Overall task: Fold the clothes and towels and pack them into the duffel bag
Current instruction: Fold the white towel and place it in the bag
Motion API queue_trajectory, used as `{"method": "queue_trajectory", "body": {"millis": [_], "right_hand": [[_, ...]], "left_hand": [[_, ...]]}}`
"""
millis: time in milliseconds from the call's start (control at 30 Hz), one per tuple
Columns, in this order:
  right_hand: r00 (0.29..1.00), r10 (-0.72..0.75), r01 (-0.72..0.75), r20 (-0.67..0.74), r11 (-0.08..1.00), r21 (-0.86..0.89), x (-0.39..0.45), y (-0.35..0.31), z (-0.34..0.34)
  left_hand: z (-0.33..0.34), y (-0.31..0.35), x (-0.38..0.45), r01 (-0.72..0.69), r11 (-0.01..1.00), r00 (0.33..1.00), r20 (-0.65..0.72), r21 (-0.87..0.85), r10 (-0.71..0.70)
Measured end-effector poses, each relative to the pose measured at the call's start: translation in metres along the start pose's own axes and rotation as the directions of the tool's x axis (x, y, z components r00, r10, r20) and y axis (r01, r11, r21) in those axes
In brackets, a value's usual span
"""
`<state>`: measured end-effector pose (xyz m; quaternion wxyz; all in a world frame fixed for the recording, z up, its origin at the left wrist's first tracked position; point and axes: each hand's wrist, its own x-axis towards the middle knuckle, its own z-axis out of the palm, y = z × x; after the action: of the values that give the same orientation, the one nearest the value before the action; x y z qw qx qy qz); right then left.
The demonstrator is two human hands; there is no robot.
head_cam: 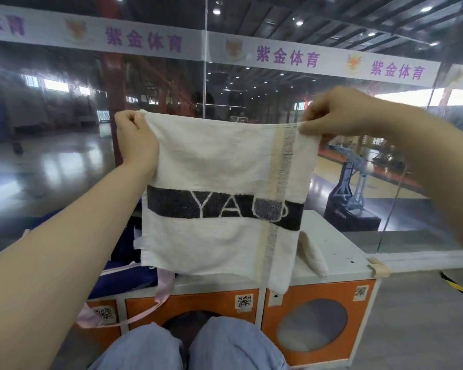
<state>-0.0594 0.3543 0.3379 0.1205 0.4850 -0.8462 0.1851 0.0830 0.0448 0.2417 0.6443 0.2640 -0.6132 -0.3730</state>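
A cream towel (214, 156) with a black band and white letters hangs folded in the air in front of me. My left hand (137, 140) pinches its top left corner. My right hand (340, 113) pinches its top right corner. Behind and below the towel, at the left, lies the dark blue duffel bag (126, 273) with a pale pink strap (145, 311) hanging over the cabinet's front. Another cream cloth (312, 252) lies on the cabinet top, partly hidden by the towel.
The white-topped cabinet (337, 252) has orange doors with round windows (312, 324) and stands right before my knees. A glass wall runs behind it. A grey floor with a yellow-black strip (460, 289) lies to the right.
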Motion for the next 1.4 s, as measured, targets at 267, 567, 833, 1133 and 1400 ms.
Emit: {"method": "queue_trajectory", "body": {"millis": [267,567,833,1133,1400], "right_hand": [[0.926,-0.024,-0.073,0.377,0.967,0.242,-0.011,0.013,0.010],[0.835,0.113,-0.308,0.539,0.907,0.287,0.001,0.063,0.029],[0.809,0.420,-0.532,0.412,0.820,0.209,0.056,0.125,0.118],[0.856,0.516,-0.484,-0.033,0.823,0.298,0.094,0.171,0.206],[0.883,0.455,-0.363,-0.120,0.821,0.441,0.077,0.179,0.237]], "left_hand": [[0.006,-0.008,-0.005,-0.086,0.995,0.991,0.104,0.052,0.080],[0.036,-0.066,0.008,0.048,0.961,0.892,0.421,0.274,-0.165],[0.104,-0.126,0.010,-0.068,0.737,0.808,0.470,0.672,-0.354],[0.168,-0.175,0.016,0.012,0.758,0.844,0.401,0.652,-0.357],[0.151,-0.206,-0.011,0.270,0.917,0.803,0.456,0.294,-0.383]]}}
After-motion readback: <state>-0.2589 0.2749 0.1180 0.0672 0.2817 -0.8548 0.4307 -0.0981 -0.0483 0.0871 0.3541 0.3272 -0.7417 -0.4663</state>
